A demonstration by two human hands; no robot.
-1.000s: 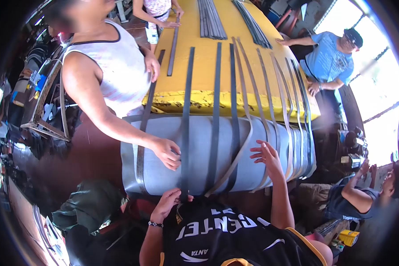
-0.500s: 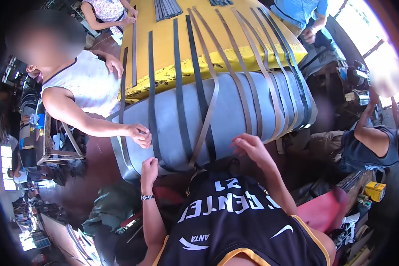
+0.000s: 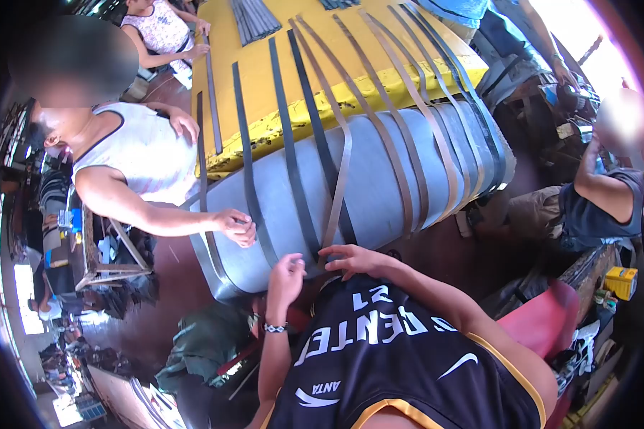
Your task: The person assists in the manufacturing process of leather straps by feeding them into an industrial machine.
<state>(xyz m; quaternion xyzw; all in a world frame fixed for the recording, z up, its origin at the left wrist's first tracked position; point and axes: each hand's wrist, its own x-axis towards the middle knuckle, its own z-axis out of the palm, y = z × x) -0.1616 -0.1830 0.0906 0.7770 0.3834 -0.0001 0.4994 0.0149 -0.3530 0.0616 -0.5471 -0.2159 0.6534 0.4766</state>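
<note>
Long leather strips hang from the yellow tabletop over a rounded grey surface. My right hand [image 3: 345, 260] reaches in front of my body, its fingers bent around the lower end of a slanting brown strip [image 3: 340, 171]. This strip crosses a dark strip [image 3: 326, 154] lying under it. Just to the left is my left hand [image 3: 286, 279], with a beaded bracelet at its wrist. Its fingers are loosely bent and apart, with nothing visible in them, near the low end of another dark strip [image 3: 290, 161].
The grey rounded surface [image 3: 379, 146] adjoins the yellow table [image 3: 311, 64], where bundled strips [image 3: 254, 23] lie at the back. A co-worker's hand [image 3: 237, 227] hovers over the grey surface at left. Other people work around the table. A yellow box [image 3: 620, 283] sits at right.
My right hand has swung left and inward to the brown strip's end. My left hand has shifted right, its fingers loosening. The view has turned slightly.
</note>
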